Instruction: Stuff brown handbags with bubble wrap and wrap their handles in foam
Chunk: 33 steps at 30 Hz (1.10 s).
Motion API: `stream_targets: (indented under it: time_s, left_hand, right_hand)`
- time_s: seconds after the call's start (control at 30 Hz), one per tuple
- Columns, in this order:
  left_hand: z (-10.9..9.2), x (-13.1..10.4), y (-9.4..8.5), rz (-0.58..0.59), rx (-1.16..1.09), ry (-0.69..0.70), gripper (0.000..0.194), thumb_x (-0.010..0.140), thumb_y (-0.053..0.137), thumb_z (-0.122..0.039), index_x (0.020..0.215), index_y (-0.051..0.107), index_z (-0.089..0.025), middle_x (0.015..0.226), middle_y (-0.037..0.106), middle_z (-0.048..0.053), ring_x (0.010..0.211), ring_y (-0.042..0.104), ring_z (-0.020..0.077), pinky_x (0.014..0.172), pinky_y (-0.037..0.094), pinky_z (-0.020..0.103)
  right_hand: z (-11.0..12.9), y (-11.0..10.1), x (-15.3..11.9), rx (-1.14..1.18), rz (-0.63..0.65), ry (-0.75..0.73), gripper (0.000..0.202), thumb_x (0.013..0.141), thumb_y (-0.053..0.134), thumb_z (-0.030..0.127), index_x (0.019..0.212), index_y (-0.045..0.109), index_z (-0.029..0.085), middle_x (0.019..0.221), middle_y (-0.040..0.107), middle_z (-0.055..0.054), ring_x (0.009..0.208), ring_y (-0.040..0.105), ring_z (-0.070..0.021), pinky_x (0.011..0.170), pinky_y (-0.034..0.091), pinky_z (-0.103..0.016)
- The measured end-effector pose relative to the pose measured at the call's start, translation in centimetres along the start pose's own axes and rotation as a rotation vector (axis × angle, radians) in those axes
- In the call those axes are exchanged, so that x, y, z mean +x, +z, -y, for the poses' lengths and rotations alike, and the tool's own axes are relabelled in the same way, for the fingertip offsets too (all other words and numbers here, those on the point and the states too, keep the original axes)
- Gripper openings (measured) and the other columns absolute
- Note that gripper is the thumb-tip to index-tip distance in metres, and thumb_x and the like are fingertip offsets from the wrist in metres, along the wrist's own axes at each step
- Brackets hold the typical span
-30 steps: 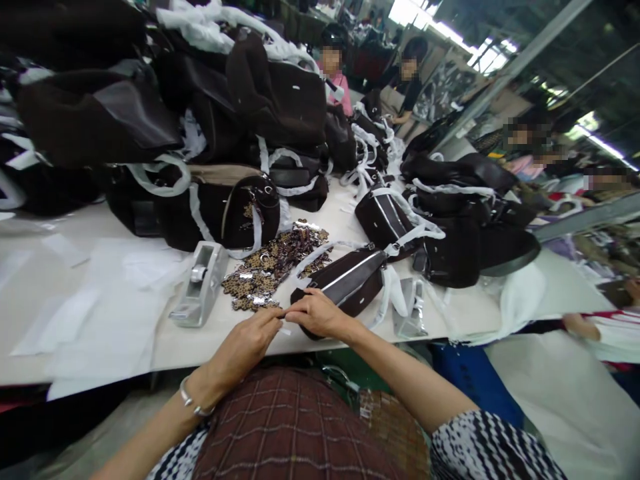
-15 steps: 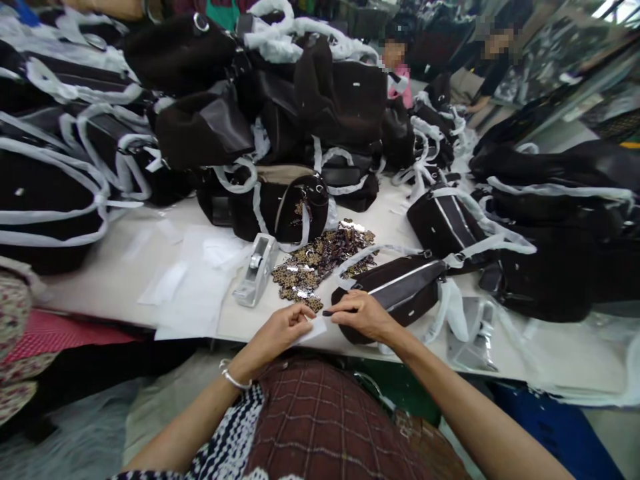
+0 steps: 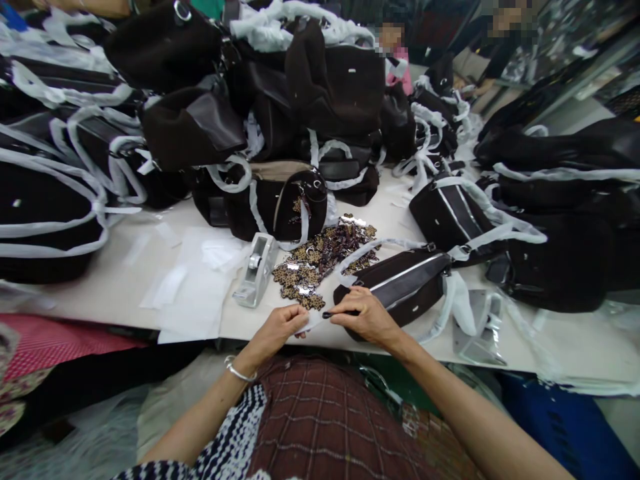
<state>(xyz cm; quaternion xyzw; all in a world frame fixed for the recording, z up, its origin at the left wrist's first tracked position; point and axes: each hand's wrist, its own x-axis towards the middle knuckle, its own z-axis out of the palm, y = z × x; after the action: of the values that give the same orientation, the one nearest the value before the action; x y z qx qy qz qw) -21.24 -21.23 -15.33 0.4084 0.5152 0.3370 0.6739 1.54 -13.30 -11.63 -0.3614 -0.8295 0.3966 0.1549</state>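
Observation:
Between thumb and fingers my left hand pinches a small piece of white paper. My right hand is closed on a small black zipper pull, held close to the paper's right edge; whether they touch I cannot tell. Beside and partly behind my right hand lies a dark brown handbag with a silver-edged zip and a white-wrapped strap. Just beyond my hands is a pile of leopard-patterned flower-shaped tags. A grey tape dispenser stands to the left of the pile.
Dark handbags with wrapped handles are heaped at the back. More bags stack up on the right and a large one on the left. White paper sheets lie on the table, and a second dispenser sits at right. People stand far back.
My left hand has turned the white paper slightly and drawn it closer under its fingers. The right hand keeps its pinch on the black piece. The view has shifted a little.

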Motion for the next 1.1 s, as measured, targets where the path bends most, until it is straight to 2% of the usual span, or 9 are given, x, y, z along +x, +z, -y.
stream_targets:
  time_s: [0.13,0.43,0.6,0.73,0.8,0.97,1.1]
  left_hand:
    - [0.5,0.2,-0.3,0.021,0.039,0.018,0.034,0.087,0.060,-0.048,0.083,0.061,-0.014,0.077,0.059,0.000,0.072,0.057,0.0128,0.070,0.048,0.025]
    - [0.9,0.6,0.0,0.034,0.079,0.008,0.033,0.086,0.061,-0.047,0.086,0.065,-0.014,0.080,0.062,0.000,0.075,0.059,0.0138,0.072,0.048,0.025]
    - [0.1,0.7,0.3,0.023,0.093,0.019,0.032,0.087,0.061,-0.045,0.090,0.067,-0.014,0.080,0.064,0.001,0.071,0.059,0.0132,0.069,0.048,0.025]
    - [-1.0,0.7,1.2,0.055,0.180,0.003,0.031,0.090,0.057,-0.044,0.092,0.066,-0.015,0.072,0.064,0.001,0.062,0.060,0.0129,0.060,0.047,0.023]
    - [-1.4,0.6,1.8,0.030,0.303,0.057,0.027,0.089,0.059,-0.042,0.095,0.068,-0.016,0.073,0.066,0.001,0.062,0.061,0.0137,0.058,0.047,0.023]
    - [-1.5,0.7,2.8,-0.054,0.813,0.418,0.020,0.095,0.054,-0.031,0.096,0.069,-0.019,0.089,0.071,0.006,0.082,0.065,0.0181,0.076,0.049,0.028]
    - [-1.3,0.8,3.0,-0.123,0.871,0.443,0.018,0.096,0.053,-0.026,0.090,0.067,-0.018,0.082,0.070,0.004,0.075,0.065,0.0160,0.072,0.049,0.025]
  right_hand:
    - [-0.1,0.2,0.0,-0.032,0.002,-0.004,0.011,0.085,0.072,0.036,0.088,0.077,0.026,0.081,0.074,0.001,0.078,0.065,-0.0143,0.103,0.028,-0.041]
    - [-0.1,0.5,-0.2,-0.114,0.003,-0.039,0.008,0.084,0.073,0.033,0.089,0.076,0.027,0.080,0.073,0.002,0.081,0.064,-0.0139,0.106,0.025,-0.041]
    - [-0.3,0.5,-0.2,-0.147,0.014,-0.059,0.008,0.084,0.074,0.031,0.090,0.076,0.027,0.080,0.073,0.002,0.081,0.064,-0.0136,0.106,0.025,-0.041]
    - [-0.8,0.8,-0.4,-0.201,-0.003,-0.128,0.006,0.085,0.072,0.032,0.088,0.076,0.028,0.076,0.072,0.001,0.078,0.062,-0.0148,0.105,0.027,-0.042]
    - [-1.0,1.2,-0.4,-0.237,-0.022,-0.157,0.006,0.086,0.071,0.032,0.086,0.076,0.027,0.073,0.071,0.001,0.076,0.060,-0.0153,0.104,0.028,-0.042]
    - [-1.3,0.8,-0.8,-0.314,-0.043,-0.200,0.010,0.088,0.068,0.033,0.088,0.075,0.026,0.072,0.068,0.000,0.078,0.059,-0.0167,0.105,0.031,-0.043]
    - [-1.7,-0.7,-2.2,-0.343,-0.101,-0.177,0.018,0.085,0.071,0.038,0.098,0.073,0.026,0.096,0.072,-0.003,0.104,0.060,-0.0220,0.115,0.019,-0.052]
